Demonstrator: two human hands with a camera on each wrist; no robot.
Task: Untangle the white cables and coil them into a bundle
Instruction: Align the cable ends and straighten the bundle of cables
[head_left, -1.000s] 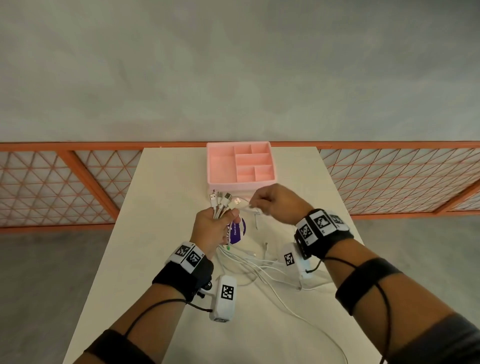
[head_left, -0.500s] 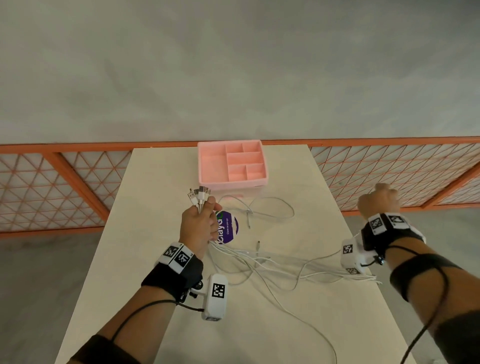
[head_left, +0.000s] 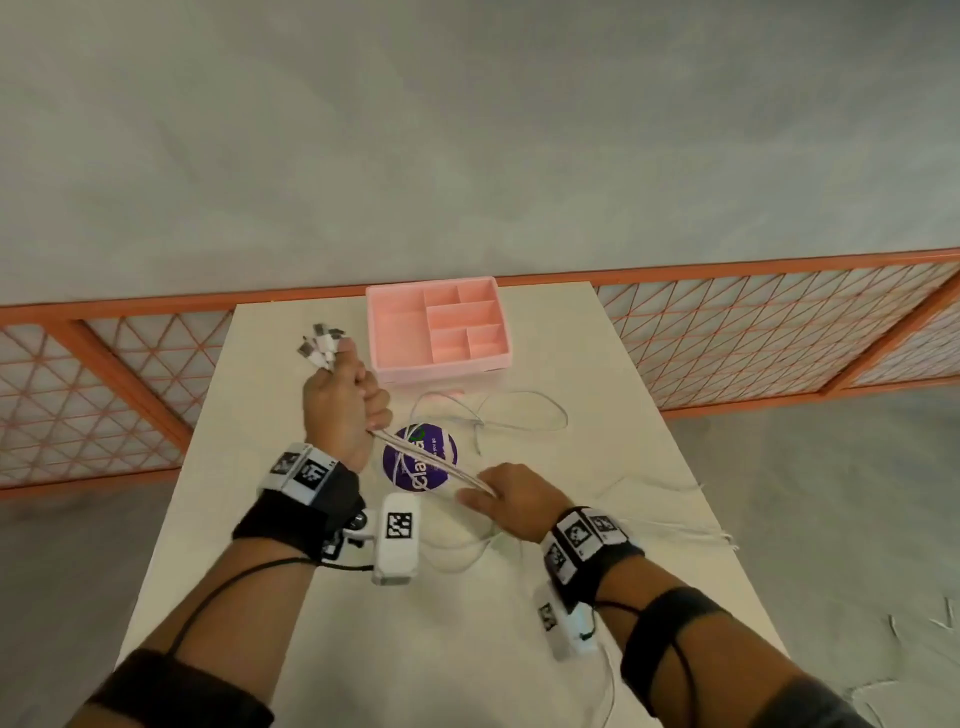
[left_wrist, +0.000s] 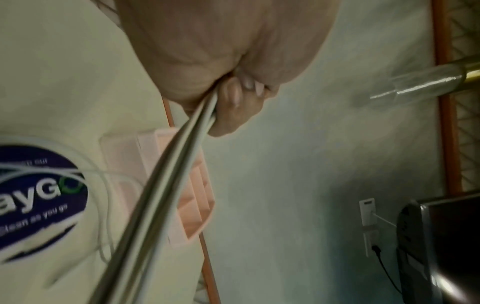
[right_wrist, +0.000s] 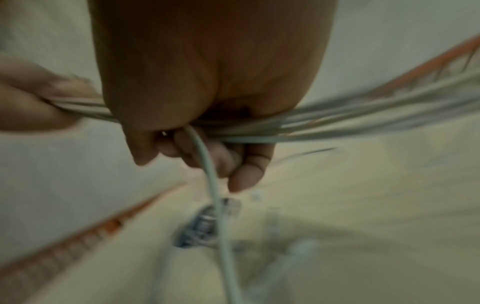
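Several white cables (head_left: 426, 460) run taut between my two hands above the table. My left hand (head_left: 345, 402) is raised at the left of the table and grips them in a fist, with their plug ends (head_left: 319, 345) fanning out above the thumb. The left wrist view shows the strands (left_wrist: 166, 185) leaving the curled fingers (left_wrist: 233, 96). My right hand (head_left: 511, 499) is lower and nearer, with its fingers closed round the same cables (right_wrist: 324, 121); one strand (right_wrist: 215, 195) drops from it. Loose loops (head_left: 511, 415) lie on the table beyond.
A pink compartment tray (head_left: 441, 332) stands at the table's far end, just right of my left hand. A round purple sticker (head_left: 421, 465) lies under the taut cables. More cable trails (head_left: 670, 530) off the right table edge. Orange mesh fencing (head_left: 779, 332) runs behind.
My right hand has swung back from far right, off the table's edge, to the middle and taken hold of the cables near my left hand. My left hand has risen slightly, still gripping the plug ends.
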